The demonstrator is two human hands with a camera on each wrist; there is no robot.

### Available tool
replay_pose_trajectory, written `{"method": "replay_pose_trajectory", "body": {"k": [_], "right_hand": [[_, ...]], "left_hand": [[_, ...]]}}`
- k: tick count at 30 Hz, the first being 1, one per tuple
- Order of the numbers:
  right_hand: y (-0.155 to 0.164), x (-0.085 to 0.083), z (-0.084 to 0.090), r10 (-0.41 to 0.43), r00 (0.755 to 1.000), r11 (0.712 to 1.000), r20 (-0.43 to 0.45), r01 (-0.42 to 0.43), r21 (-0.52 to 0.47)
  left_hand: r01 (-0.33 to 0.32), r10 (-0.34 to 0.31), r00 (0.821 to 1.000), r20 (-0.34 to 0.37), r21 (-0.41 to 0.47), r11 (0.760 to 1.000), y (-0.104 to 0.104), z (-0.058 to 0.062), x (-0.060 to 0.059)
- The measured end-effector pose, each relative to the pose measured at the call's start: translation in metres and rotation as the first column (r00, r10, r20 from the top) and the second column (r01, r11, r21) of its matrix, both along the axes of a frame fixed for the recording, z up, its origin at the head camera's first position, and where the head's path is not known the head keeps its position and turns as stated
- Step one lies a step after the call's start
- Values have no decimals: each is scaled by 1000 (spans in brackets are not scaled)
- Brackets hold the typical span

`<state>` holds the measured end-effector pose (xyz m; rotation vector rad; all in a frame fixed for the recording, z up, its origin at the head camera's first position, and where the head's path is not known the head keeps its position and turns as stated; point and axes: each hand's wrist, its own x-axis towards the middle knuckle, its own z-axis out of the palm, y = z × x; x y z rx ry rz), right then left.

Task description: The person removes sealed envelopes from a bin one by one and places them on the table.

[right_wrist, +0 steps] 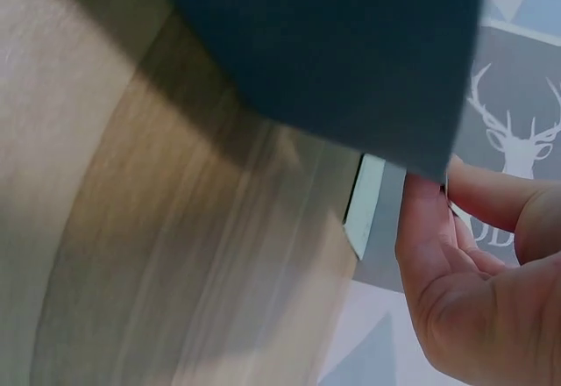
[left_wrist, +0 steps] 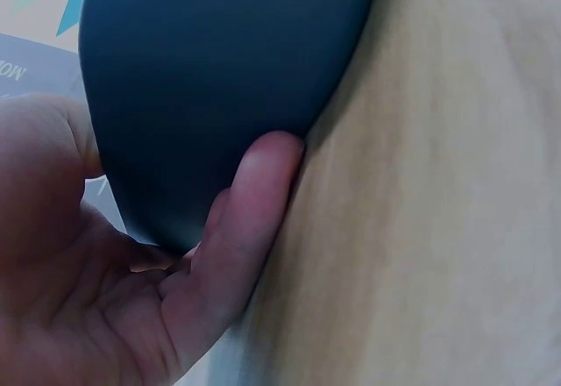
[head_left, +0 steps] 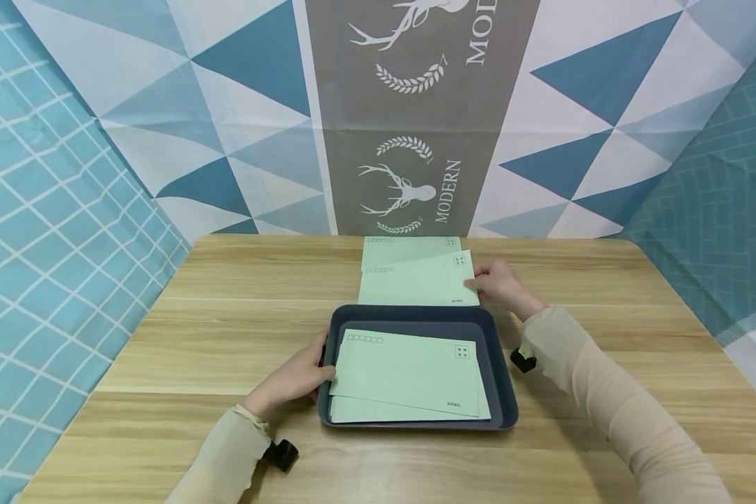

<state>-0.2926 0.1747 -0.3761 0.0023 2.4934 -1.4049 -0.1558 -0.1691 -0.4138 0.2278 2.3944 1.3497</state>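
My left hand (head_left: 299,374) grips the left side of a dark blue-grey tray (head_left: 507,392), thumb over the rim and fingers against the outer wall (left_wrist: 202,70). Pale green envelopes (head_left: 409,374) lie stacked in the tray, the top one slightly turned. Beyond the far rim, my right hand (head_left: 500,283) pinches the right edge of another pale green envelope (head_left: 416,280) between thumb and fingers. This envelope is tilted and partly covers an envelope (head_left: 409,250) at the back of the table. In the right wrist view, my right fingertips (right_wrist: 425,197) appear right beside a dark surface.
A wooden table (head_left: 227,315) carries everything and ends at a patterned backdrop (head_left: 264,140) with triangles and a deer print. Black wrist cameras show on both wrists, the left one (head_left: 281,455) low beside the sleeve and the right one (head_left: 523,360) near the tray.
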Motion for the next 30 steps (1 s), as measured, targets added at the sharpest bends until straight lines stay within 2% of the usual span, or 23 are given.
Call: {"method": "replay_pose_trajectory", "body": {"k": [8,17,19,22,25,30], "right_hand": [[1,0,-7,9,1000,997,14,-10,70],[1,1,-16,71,997,996,2,-71,46],[1,1,-17,84,996,994,-19,-83,66],[0,2,-20,93,995,991,-38,-89,99],[0,3,-21,77,996,989,-41,-71,127],[-2,2,-24,45,998,987,-38,-38,159]], "left_hand": [[-7,7,1000,-1,1,1000,1,2,1],[-5,5,1000,-8,-2,1000,1,1,0],[-8,8,1000,-12,-12,1000,2,3,1],[-9,9,1000,-13,-16,1000,5,14,6],[-8,7,1000,-16,-16,1000,8,22,9],[-10,10,1000,-17,-7,1000,4,8,4]]}}
